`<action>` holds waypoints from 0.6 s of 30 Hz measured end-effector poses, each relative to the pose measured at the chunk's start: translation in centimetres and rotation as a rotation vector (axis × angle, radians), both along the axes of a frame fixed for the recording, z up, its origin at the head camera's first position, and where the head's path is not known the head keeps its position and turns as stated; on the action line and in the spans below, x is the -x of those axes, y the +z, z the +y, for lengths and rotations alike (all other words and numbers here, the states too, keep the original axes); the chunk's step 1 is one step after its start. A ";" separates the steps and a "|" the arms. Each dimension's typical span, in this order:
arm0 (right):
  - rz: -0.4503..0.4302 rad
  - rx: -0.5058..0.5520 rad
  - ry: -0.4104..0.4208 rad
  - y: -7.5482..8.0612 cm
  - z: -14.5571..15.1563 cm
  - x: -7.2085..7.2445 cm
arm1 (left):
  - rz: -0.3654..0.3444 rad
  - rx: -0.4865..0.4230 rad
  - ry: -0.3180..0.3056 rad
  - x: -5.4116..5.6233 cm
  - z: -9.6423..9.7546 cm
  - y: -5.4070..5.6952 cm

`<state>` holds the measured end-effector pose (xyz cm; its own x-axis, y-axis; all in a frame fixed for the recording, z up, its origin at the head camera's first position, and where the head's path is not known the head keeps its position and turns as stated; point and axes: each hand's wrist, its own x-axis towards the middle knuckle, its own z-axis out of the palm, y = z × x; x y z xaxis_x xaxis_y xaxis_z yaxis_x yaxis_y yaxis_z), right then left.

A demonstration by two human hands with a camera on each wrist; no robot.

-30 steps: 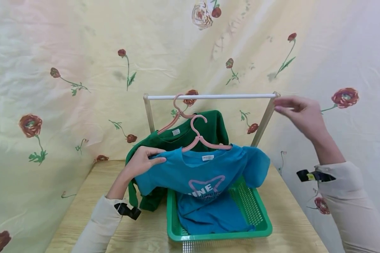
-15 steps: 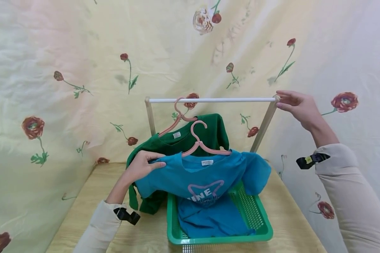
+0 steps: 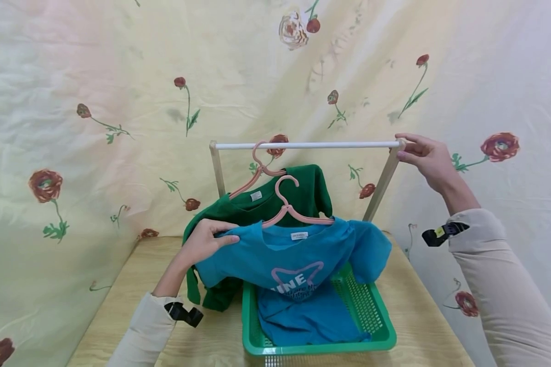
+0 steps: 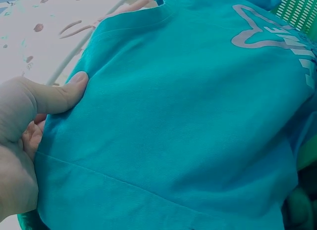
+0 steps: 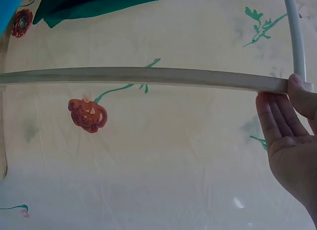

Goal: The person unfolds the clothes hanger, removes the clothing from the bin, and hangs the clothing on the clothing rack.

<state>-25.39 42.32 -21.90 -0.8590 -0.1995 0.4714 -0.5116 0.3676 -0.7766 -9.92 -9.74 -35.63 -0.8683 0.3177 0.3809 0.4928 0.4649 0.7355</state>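
My left hand (image 3: 204,240) pinches the shoulder of a blue T-shirt (image 3: 252,255) between thumb and fingers. In the left wrist view the thumb lies on top of the cloth, with the other fingers mostly hidden behind it. A pink hanger (image 3: 309,220) sits inside the T-shirt's neck, its hook standing free below the white rail (image 3: 340,145). At the rack's upper right corner, my right hand (image 3: 429,162) grips the top of the wooden post (image 3: 378,191). The right wrist view shows the thumb on one side of the post (image 5: 148,75) and the fingers on the other.
Behind the T-shirt, a green long-sleeved top (image 3: 319,188) hangs from the rail on another pink hanger (image 3: 248,184). The T-shirt's lower part lies in a green plastic basket (image 3: 321,349) on the wooden table (image 3: 422,306). A flower-patterned cloth (image 3: 133,61) forms the backdrop.
My right hand has come in from the right and taken hold of the rack's corner. The left hand keeps its pinch on the T-shirt, with almost no movement.
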 end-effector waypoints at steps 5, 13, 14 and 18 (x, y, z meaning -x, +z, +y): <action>0.050 0.007 -0.034 -0.3 -0.4 0.0 | 0.035 0.010 0.044 0.0 0.1 0.3; 0.049 0.001 -0.069 -0.3 -0.6 0.2 | 0.062 -0.047 0.150 0.0 0.2 2.1; 0.048 0.005 -0.069 -0.3 -0.6 0.1 | 0.071 -0.057 0.163 0.0 0.2 2.5; 0.046 0.018 -0.069 -0.2 -0.8 0.1 | 0.104 -0.095 0.217 -0.2 0.3 4.9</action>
<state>-25.49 41.55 -22.12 -0.8477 -0.1319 0.5138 -0.5210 0.3888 -0.7598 -9.70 -9.46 -30.74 -0.8666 0.0872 0.4913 0.4648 0.4993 0.7312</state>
